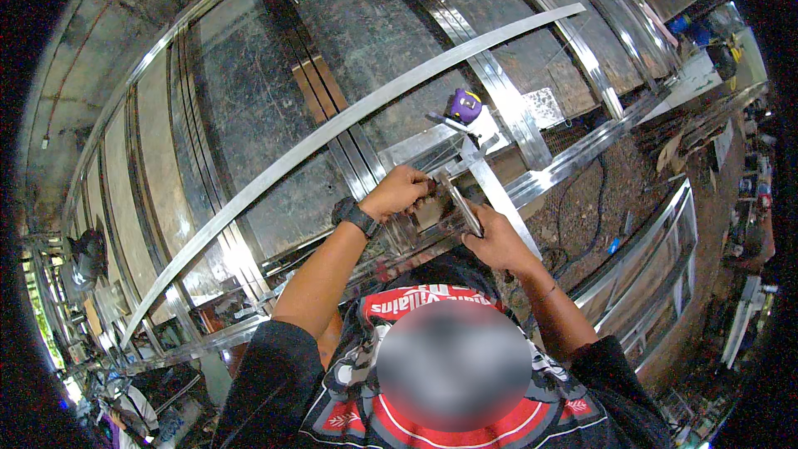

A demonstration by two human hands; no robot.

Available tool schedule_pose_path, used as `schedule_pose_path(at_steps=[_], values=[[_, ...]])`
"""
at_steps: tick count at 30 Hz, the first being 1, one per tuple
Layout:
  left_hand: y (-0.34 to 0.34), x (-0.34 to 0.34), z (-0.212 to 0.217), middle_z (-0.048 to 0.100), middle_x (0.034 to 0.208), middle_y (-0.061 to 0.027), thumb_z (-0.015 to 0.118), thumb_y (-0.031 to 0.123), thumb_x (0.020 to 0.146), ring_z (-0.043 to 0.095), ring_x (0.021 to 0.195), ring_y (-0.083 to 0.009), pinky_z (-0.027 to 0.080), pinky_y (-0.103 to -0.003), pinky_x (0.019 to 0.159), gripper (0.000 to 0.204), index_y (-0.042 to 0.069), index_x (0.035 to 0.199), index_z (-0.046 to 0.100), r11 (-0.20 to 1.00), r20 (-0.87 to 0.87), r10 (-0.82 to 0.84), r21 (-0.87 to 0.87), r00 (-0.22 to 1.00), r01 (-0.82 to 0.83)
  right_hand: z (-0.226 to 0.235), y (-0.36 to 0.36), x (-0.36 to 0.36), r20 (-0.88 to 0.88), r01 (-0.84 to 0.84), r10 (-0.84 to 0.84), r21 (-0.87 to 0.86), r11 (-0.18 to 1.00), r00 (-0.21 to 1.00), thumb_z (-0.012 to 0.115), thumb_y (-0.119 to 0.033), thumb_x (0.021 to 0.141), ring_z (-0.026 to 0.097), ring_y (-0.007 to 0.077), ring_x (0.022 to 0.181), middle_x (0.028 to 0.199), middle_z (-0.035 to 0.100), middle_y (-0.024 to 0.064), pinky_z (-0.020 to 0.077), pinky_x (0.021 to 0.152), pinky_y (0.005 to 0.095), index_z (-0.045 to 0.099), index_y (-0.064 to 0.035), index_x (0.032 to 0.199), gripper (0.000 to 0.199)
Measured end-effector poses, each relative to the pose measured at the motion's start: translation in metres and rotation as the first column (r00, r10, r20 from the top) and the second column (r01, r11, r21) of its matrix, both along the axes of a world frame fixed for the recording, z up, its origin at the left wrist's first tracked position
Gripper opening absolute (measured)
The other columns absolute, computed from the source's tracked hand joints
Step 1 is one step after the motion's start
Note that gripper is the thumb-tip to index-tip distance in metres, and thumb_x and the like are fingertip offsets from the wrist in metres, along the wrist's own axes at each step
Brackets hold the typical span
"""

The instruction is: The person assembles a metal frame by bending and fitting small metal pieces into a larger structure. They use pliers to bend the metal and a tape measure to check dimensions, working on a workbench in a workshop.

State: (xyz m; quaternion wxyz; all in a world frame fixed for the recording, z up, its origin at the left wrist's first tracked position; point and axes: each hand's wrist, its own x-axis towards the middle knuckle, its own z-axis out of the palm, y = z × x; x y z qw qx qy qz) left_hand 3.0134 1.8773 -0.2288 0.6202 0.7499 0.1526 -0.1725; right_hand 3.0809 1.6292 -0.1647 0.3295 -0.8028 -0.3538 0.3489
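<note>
My left hand (pixel 401 192), with a dark band on its wrist, is closed in a pinch near the bench's front edge. Whatever its fingertips hold is too small to make out. My right hand (pixel 500 239) is wrapped round a slim, silver metal hand tool (pixel 462 204), tilted with its far end close to my left fingertips. The tool's exact kind does not show. Beyond my hands, a purple and yellow tape measure (pixel 465 106) sits on the bench. A flat pale metal strip (pixel 501 194) runs from beside it toward my right wrist.
A long metal bar (pixel 366 110) lies diagonally across the bench's metal rails (pixel 509 116). To the right, a metal frame (pixel 648 270) stands lower down, near a dark cable (pixel 600 208) and a small blue object (pixel 613 245). Clutter fills the lower left.
</note>
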Motion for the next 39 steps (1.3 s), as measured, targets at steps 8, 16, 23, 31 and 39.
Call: schedule_pose_path(at_steps=[8, 16, 23, 31, 39], values=[[0.0, -0.002, 0.013, 0.065, 0.065, -0.0045, 0.06, 0.022, 0.095, 0.058, 0.053, -0.0118, 0.049, -0.029, 0.05, 0.026, -0.001, 0.093, 0.073, 0.996, -0.027, 0.085, -0.022, 0.996, -0.086, -0.004, 0.004, -0.003, -0.078, 0.057, -0.053, 0.051, 0.997, 0.996, 0.062, -0.01, 0.081, 0.063, 0.036, 0.071, 0.08, 0.064, 0.0226, 0.0504, 0.069, 0.0456, 0.054, -0.0026, 0.139, 0.06], [0.005, 0.001, 0.02, 0.065, 0.066, -0.0047, 0.063, 0.021, 0.094, 0.058, 0.053, -0.0111, 0.049, -0.03, 0.049, 0.025, -0.001, 0.097, 0.074, 0.995, -0.005, 0.103, 0.009, 0.995, -0.103, 0.015, 0.018, -0.008, -0.3, 0.118, -0.129, -0.056, 0.991, 0.945, 0.059, -0.004, 0.081, 0.051, 0.0126, 0.071, 0.075, 0.053, 0.0019, 0.0446, 0.064, 0.0322, 0.059, -0.0016, 0.106, 0.024], [0.009, 0.002, 0.023, 0.064, 0.069, -0.0025, 0.061, 0.014, 0.094, 0.055, 0.055, -0.0094, 0.044, -0.027, 0.048, 0.021, -0.003, 0.096, 0.074, 0.988, 0.026, 0.13, -0.082, 0.991, -0.128, 0.012, 0.022, -0.008, -0.138, 0.111, -0.1, 0.069, 0.991, 0.985, 0.061, -0.003, 0.082, 0.06, 0.0207, 0.079, 0.087, 0.062, 0.0107, 0.0499, 0.074, 0.0355, 0.058, 0.002, 0.118, 0.037], [0.028, 0.005, 0.022, 0.062, 0.071, -0.0008, 0.057, 0.011, 0.095, 0.058, 0.059, -0.0099, 0.048, -0.027, 0.05, 0.018, -0.001, 0.095, 0.071, 0.961, -0.07, 0.05, -0.27, 0.996, -0.067, 0.012, 0.027, -0.003, -0.07, 0.08, -0.086, -0.082, 0.993, 0.994, 0.064, -0.005, 0.081, 0.067, 0.0351, 0.1, 0.127, 0.063, 0.0292, 0.0504, 0.091, 0.0409, 0.051, 0.0048, 0.138, 0.059], [0.024, 0.01, 0.01, 0.062, 0.07, -0.0019, 0.057, 0.013, 0.094, 0.057, 0.058, -0.0107, 0.043, -0.029, 0.047, 0.018, 0.001, 0.094, 0.07, 0.986, -0.039, 0.131, -0.095, 0.991, -0.134, 0.019, 0.041, 0.007, 0.223, 0.089, -0.045, -0.192, 0.977, 0.974, 0.069, -0.014, 0.079, 0.068, 0.0407, 0.093, 0.101, 0.068, 0.0257, 0.0525, 0.083, 0.0448, 0.06, 0.0016, 0.126, 0.05]])
